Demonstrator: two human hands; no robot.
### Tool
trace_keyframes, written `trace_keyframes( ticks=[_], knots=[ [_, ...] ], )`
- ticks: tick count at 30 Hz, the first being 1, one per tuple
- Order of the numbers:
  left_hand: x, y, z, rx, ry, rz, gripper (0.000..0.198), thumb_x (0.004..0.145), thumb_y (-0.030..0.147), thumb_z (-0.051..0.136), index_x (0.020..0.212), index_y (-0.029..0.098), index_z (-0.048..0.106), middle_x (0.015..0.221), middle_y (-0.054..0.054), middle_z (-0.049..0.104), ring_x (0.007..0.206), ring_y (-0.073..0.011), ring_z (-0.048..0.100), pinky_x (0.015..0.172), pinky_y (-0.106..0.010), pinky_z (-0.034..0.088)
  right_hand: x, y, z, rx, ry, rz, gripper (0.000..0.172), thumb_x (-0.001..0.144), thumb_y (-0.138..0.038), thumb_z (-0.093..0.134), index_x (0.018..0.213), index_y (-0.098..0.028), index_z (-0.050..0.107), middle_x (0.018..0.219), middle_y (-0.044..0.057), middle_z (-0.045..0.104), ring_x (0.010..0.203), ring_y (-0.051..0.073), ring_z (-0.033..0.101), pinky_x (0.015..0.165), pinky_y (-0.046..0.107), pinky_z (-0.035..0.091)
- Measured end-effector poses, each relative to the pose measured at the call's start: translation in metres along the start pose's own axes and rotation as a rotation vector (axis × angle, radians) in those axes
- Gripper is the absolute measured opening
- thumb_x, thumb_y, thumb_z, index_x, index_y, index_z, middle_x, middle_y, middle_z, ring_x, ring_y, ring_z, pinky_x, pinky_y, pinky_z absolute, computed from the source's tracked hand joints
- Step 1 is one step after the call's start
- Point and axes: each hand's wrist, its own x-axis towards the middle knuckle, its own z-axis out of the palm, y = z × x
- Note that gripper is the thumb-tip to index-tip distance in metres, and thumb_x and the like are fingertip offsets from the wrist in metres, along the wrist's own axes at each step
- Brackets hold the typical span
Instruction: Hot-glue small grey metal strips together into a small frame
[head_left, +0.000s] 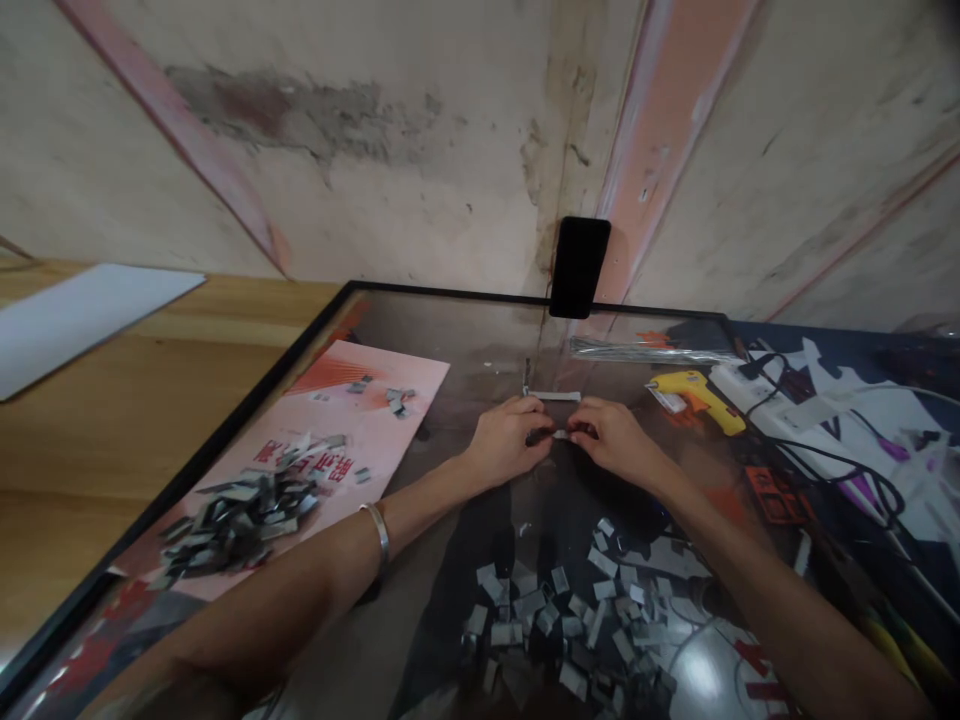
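Note:
My left hand (508, 438) and my right hand (616, 440) meet over the dark glossy tabletop, fingertips close together. Both are closed in a pinch on a small pale piece (560, 434) that shows in the narrow gap between them. Fingers cover most of it, so its exact kind is unclear. Just beyond the fingertips lies a short white strip (556, 396), with a small dark thin item (526, 374) by its left end. Nearer to me, many small grey rectangular pieces (529, 605) are scattered on the tabletop. A silver bracelet (377, 530) circles my left wrist.
A pink printed sheet (409, 375) at left bears a heap of dark grey pieces (240, 520). A phone (580, 267) leans on the wall at the back. To the right are a bundle of thin rods (652, 350), a yellow glue gun (697, 398), a power strip (750, 393) and cables.

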Motion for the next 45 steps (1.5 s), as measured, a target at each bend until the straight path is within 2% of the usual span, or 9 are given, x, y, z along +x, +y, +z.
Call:
trace_keyframes(
  ticks=[6, 15, 21, 25, 33, 39, 45],
  knots=[
    [0.001, -0.002, 0.002, -0.016, 0.0, 0.031, 0.018, 0.08, 0.024, 0.059, 0.093, 0.022, 0.071, 0.097, -0.003, 0.063, 0.092, -0.0162, 0.059, 0.081, -0.026, 0.048, 0.001, 0.001, 0.0, 0.007, -0.024, -0.013, 0.011, 0.08, -0.012, 0.056, 0.08, -0.017, 0.066, 0.083, 0.004, 0.062, 0.08, 0.015, 0.057, 0.073, 0.025, 0.039],
    [0.0, 0.001, 0.0, -0.004, -0.003, 0.014, 0.018, 0.079, 0.025, 0.059, 0.093, 0.025, 0.07, 0.097, 0.0, 0.063, 0.093, -0.0158, 0.059, 0.082, -0.025, 0.048, -0.001, -0.006, -0.002, -0.037, -0.022, -0.013, 0.013, 0.081, -0.01, 0.053, 0.076, -0.016, 0.064, 0.079, 0.004, 0.062, 0.076, 0.014, 0.056, 0.07, 0.024, 0.037],
    [0.001, 0.003, -0.002, 0.001, -0.003, 0.006, 0.017, 0.077, 0.023, 0.061, 0.091, 0.025, 0.071, 0.097, -0.002, 0.064, 0.094, -0.0169, 0.06, 0.081, -0.026, 0.05, -0.001, -0.009, 0.001, -0.071, -0.07, -0.018, 0.018, 0.081, -0.007, 0.048, 0.085, -0.016, 0.063, 0.085, 0.006, 0.063, 0.083, 0.016, 0.058, 0.075, 0.025, 0.038],
    [0.002, 0.004, -0.004, 0.003, -0.005, 0.002, 0.015, 0.077, 0.023, 0.062, 0.089, 0.025, 0.071, 0.096, -0.002, 0.064, 0.093, -0.0166, 0.06, 0.08, -0.026, 0.051, 0.0, -0.005, 0.005, -0.099, -0.081, 0.0, 0.015, 0.081, -0.009, 0.049, 0.088, -0.015, 0.061, 0.089, 0.007, 0.063, 0.087, 0.017, 0.057, 0.078, 0.026, 0.037],
    [0.002, 0.004, -0.004, -0.008, -0.003, 0.003, 0.013, 0.077, 0.023, 0.061, 0.086, 0.024, 0.07, 0.096, -0.002, 0.065, 0.092, -0.0173, 0.06, 0.081, -0.027, 0.051, 0.002, -0.008, 0.006, -0.111, -0.078, 0.048, 0.017, 0.078, -0.009, 0.049, 0.092, -0.016, 0.055, 0.083, 0.005, 0.062, 0.075, 0.015, 0.056, 0.068, 0.025, 0.034],
    [0.001, 0.0, -0.001, -0.018, -0.007, 0.03, 0.015, 0.077, 0.021, 0.061, 0.089, 0.023, 0.069, 0.098, -0.001, 0.064, 0.094, -0.0164, 0.06, 0.083, -0.027, 0.049, 0.002, -0.011, 0.009, -0.169, -0.06, 0.055, 0.014, 0.073, -0.011, 0.048, 0.085, -0.017, 0.052, 0.082, 0.005, 0.061, 0.074, 0.016, 0.055, 0.067, 0.025, 0.033],
    [0.002, 0.0, -0.001, -0.008, -0.017, 0.025, 0.014, 0.076, 0.021, 0.061, 0.088, 0.022, 0.068, 0.096, -0.002, 0.064, 0.093, -0.0169, 0.059, 0.081, -0.027, 0.049, 0.003, -0.013, 0.009, -0.181, -0.069, 0.075, 0.015, 0.074, -0.014, 0.051, 0.089, -0.016, 0.054, 0.086, 0.006, 0.063, 0.078, 0.017, 0.057, 0.069, 0.026, 0.035]
  ],
)
